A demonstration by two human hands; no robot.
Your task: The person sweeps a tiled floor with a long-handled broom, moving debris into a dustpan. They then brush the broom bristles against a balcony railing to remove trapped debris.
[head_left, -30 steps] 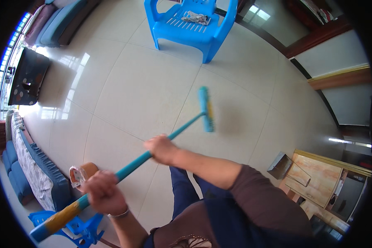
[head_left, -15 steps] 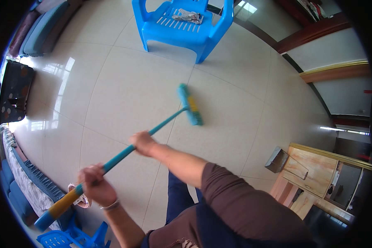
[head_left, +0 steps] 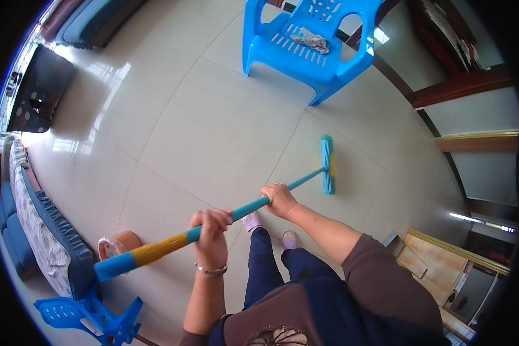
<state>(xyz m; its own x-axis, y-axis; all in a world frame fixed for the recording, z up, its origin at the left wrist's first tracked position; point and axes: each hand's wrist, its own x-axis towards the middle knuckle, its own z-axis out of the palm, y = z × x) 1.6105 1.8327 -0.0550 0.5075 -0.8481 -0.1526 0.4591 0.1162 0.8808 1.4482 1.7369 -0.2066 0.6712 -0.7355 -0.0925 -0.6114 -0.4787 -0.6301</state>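
Observation:
I hold a long broom (head_left: 251, 206) slantwise across my body, its teal handle ending in a yellow and blue grip at the lower left. My left hand (head_left: 211, 235) is wrapped round the handle just above the yellow part, with a bracelet at the wrist. Further along the shaft, my right hand (head_left: 279, 200) is closed round it too. The broom's narrow teal and yellow head (head_left: 328, 164) rests on the tiled floor to the right, in front of a blue plastic armchair (head_left: 297, 55). A crumpled cloth (head_left: 311, 41) lies on that chair's seat.
A small blue chair (head_left: 92, 317) and a round brown bin (head_left: 118, 245) stand at lower left, beside a sofa with blue covers (head_left: 52, 236). A dark spotted covered object (head_left: 40, 89) is at far left. At right are a metal dustpan (head_left: 393, 243) and a wooden cabinet (head_left: 438, 262).
The broom's head has moved to the right across the floor, and both hands have shifted right with the handle. The view has turned, so my feet now show below the handle.

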